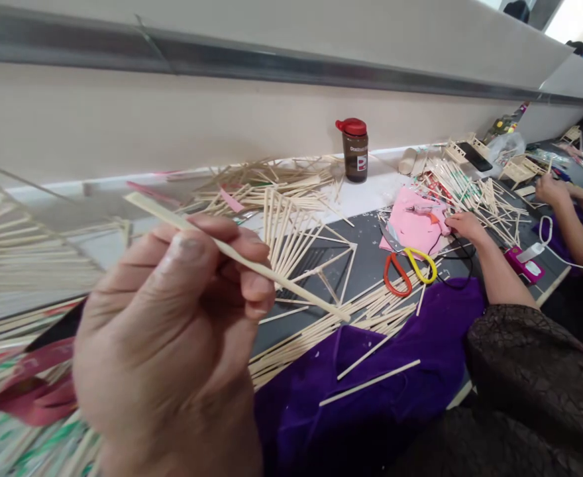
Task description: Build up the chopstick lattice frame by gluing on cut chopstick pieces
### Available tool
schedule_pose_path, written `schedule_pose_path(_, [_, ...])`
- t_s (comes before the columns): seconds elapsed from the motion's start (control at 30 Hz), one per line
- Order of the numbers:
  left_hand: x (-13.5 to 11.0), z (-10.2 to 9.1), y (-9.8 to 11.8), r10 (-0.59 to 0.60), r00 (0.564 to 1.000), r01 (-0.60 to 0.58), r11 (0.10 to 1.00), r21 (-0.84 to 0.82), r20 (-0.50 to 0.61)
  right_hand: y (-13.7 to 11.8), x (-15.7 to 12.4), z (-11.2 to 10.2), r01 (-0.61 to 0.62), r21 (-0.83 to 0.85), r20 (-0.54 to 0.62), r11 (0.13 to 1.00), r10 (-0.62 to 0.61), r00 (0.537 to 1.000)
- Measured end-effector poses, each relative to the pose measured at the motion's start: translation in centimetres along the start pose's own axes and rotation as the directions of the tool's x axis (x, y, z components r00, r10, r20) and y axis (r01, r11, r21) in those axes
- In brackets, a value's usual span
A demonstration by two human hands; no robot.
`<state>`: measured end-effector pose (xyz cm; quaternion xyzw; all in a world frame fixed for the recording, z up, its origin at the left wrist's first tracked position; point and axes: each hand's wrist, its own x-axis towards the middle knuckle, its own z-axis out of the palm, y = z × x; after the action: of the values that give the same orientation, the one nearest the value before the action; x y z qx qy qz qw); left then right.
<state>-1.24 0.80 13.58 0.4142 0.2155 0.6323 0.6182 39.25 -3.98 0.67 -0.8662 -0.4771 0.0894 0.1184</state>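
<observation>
My left hand fills the foreground, seen from the back. Its thumb and curled fingers pinch a long thin bamboo stick that slants down to the right. Below the stick's tip, a fan-shaped frame of glued sticks lies on the dark table. My right hand reaches far to the right, its fingers curled at the handle of a pink glue gun. The gun lies on a pink foam sheet. A black cable runs from under that hand.
Orange-and-yellow scissors lie beside the foam. A brown bottle with a red cap stands by the wall. Loose sticks are heaped about, and purple cloth covers my lap. Another person's hand works at far right.
</observation>
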Motion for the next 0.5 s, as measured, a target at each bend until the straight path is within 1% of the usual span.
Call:
schedule_pose_path(0.07, [0.2, -0.2, -0.1, -0.010, 1.000, 0.010, 1.000, -0.011, 0.005, 0.1, 0.2, 0.3, -0.090, 0.049, 0.061, 0.995, 0.087, 0.994])
schedule_pose_path(0.13, [0.5, -0.3, -0.3, -0.008, 1.000, 0.008, 1.000, -0.026, 0.007, 0.2, 0.4, 0.4, -0.158, 0.071, 0.112, 0.985, 0.149, 0.982])
schedule_pose_path(0.2, [0.6, -0.3, -0.4, 0.000, 1.000, 0.001, 0.999, -0.036, 0.008, 0.4, 0.8, 0.4, -0.200, 0.089, 0.124, 0.976, 0.188, 0.974])
schedule_pose_path(0.37, [0.7, -0.2, -0.4, -0.025, 0.999, 0.026, 0.999, -0.026, 0.020, 0.5, 1.7, 0.3, -0.220, 0.088, 0.062, 0.971, 0.215, 0.975])
schedule_pose_path(0.5, [1.2, -0.8, -0.7, -0.052, 0.997, 0.053, 0.999, -0.008, 0.048, -0.3, 2.2, 0.3, -0.181, 0.034, -0.010, 0.983, 0.181, 0.983])
